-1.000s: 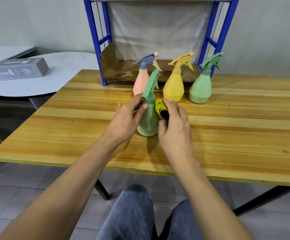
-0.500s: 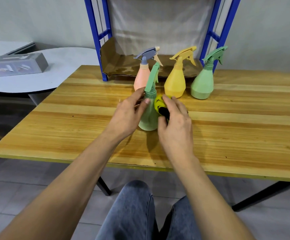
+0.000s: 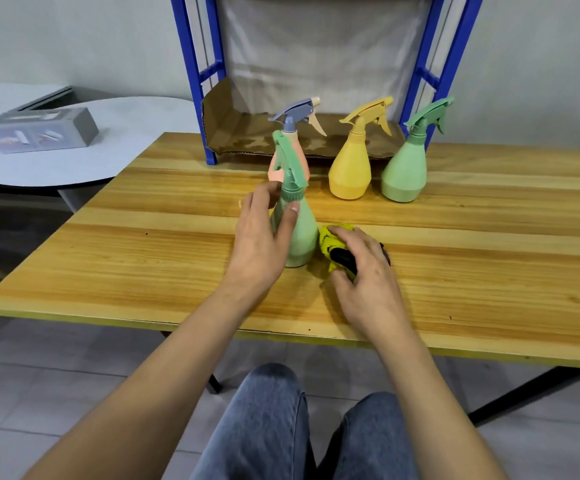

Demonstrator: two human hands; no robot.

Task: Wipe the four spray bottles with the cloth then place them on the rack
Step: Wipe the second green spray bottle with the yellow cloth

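A pale green spray bottle (image 3: pixel 300 233) stands upright mid-table, and my left hand (image 3: pixel 261 240) wraps around its body from the left. My right hand (image 3: pixel 364 271) presses a bunched yellow and black cloth (image 3: pixel 330 245) onto the tabletop just right of the bottle's base. Behind stand a pink bottle (image 3: pixel 276 171) with a grey-blue trigger, a yellow bottle (image 3: pixel 351 168) and another green bottle (image 3: pixel 404 171). The blue rack (image 3: pixel 195 64) rises at the table's back, its low shelf lined with brown cardboard (image 3: pixel 240 133).
The wooden table (image 3: pixel 143 258) ends close to my knees. A round white table (image 3: pixel 115 147) to the left carries a grey box (image 3: pixel 39 131). White sheeting hangs behind the rack.
My right hand has dropped with the cloth from the bottle's neck down to the tabletop beside its base. My left hand has stayed on the bottle.
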